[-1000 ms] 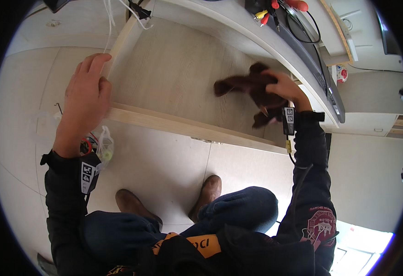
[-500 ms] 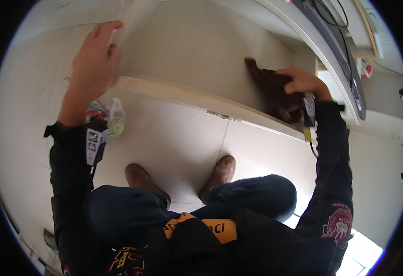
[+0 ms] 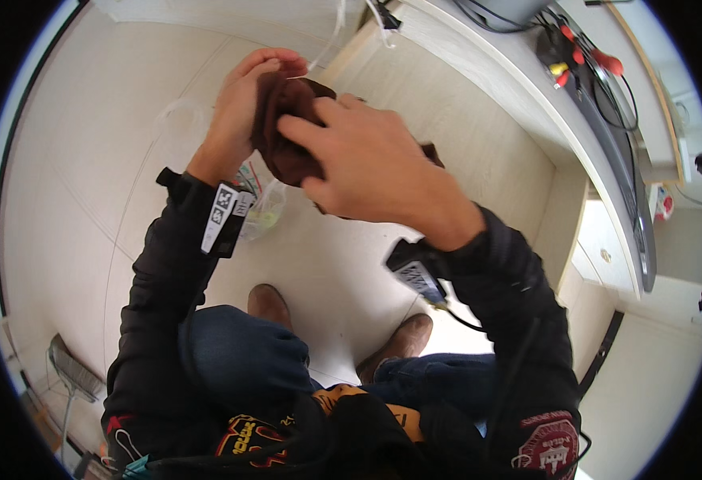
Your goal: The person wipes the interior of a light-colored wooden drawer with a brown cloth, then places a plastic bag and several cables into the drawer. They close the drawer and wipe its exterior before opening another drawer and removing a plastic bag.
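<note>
blue jeans cover the person's bent knees at the near edge, with black sleeves reaching out on both sides. a grey broom is at the near left. brown shoes rest on the pale floor just past the knees. farther out, left of the middle, a clear bag sits partly behind the left wrist. farther still, the dark brown cloth is bunched in the air between both hands. the left hand wraps its left side, fingers grasping it. the right hand covers its right side, index finger pressed into the folds; whether these fingers grip, i cannot tell. beyond, to the right, is an open drawer. at the far right, cables with red and yellow plugs lie on a desk.
</note>
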Demonstrator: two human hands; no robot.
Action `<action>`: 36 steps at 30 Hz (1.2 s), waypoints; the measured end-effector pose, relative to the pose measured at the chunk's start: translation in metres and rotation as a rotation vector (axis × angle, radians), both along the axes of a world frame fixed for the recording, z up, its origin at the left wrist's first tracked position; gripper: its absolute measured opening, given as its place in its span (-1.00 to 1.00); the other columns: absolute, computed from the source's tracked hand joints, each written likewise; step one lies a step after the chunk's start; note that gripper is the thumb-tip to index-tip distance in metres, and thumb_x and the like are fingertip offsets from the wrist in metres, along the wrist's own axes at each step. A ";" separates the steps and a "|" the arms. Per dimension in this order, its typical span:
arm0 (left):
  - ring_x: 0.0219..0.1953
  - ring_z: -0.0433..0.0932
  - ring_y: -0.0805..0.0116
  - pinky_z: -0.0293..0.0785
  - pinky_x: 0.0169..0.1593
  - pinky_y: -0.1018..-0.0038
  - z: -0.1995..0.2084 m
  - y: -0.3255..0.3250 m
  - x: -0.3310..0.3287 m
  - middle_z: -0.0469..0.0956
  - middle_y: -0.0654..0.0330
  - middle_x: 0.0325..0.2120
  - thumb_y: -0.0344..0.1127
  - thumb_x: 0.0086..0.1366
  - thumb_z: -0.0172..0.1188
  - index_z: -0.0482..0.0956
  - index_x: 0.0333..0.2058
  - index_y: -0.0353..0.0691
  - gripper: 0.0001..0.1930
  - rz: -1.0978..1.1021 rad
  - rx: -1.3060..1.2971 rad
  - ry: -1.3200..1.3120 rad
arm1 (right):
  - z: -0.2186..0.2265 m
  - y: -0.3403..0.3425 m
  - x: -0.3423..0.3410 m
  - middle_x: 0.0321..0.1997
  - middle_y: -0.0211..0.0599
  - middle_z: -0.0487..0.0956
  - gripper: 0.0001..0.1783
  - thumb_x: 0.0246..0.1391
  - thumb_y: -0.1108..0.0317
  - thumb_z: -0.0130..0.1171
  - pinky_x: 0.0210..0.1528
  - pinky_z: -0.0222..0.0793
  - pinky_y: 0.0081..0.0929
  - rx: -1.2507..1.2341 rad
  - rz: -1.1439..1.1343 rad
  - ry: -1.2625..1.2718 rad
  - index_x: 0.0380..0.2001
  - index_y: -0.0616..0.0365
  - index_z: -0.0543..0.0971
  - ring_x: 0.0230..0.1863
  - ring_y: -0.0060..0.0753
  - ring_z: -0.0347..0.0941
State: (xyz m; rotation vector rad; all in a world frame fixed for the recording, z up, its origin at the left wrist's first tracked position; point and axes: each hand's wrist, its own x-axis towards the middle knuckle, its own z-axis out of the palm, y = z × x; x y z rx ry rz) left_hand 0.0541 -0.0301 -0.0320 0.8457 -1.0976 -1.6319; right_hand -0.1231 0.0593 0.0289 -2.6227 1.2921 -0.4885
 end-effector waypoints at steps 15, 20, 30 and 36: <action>0.03 0.49 0.31 0.39 0.08 0.46 -0.026 -0.008 -0.003 0.54 0.12 -0.05 -0.55 0.25 -0.08 0.47 -0.01 -0.29 -0.67 0.148 -0.497 -0.861 | 0.023 0.158 -0.176 -0.17 -0.25 0.55 -0.35 -0.40 0.30 0.36 -0.25 0.50 -0.34 -0.005 -0.240 0.145 -0.04 -0.02 0.60 -0.23 -0.20 0.49; 0.06 0.47 0.29 0.37 0.14 0.41 -0.027 -0.011 0.002 0.52 0.11 -0.05 -0.60 0.20 -0.19 0.47 -0.02 -0.30 -0.60 0.047 -0.536 -0.815 | 0.033 0.228 -0.234 -0.12 -0.17 0.61 -0.40 -0.51 0.42 0.33 -0.10 0.51 -0.24 -0.010 -0.437 0.187 -0.16 0.02 0.67 -0.18 -0.07 0.53; 0.04 0.47 0.33 0.36 0.20 0.39 -0.039 -0.019 0.005 0.51 0.13 -0.11 -0.69 0.21 -0.26 0.45 -0.02 -0.35 -0.58 -0.035 -0.566 -0.630 | 0.011 0.158 -0.185 -0.36 -0.22 0.51 -0.49 -0.42 0.32 0.36 -0.31 0.48 -0.25 -0.033 -0.156 0.108 -0.21 0.10 0.63 -0.31 -0.11 0.45; 0.04 0.46 0.33 0.34 0.20 0.38 -0.042 -0.027 0.014 0.49 0.13 -0.07 -0.65 0.26 -0.29 0.44 0.00 -0.35 -0.59 -0.041 -0.539 -0.655 | -0.012 0.071 -0.074 -0.47 -0.31 0.49 -0.86 -0.19 0.31 0.24 -0.24 0.42 -0.26 -0.258 0.050 0.098 -0.51 0.12 0.58 -0.25 -0.21 0.46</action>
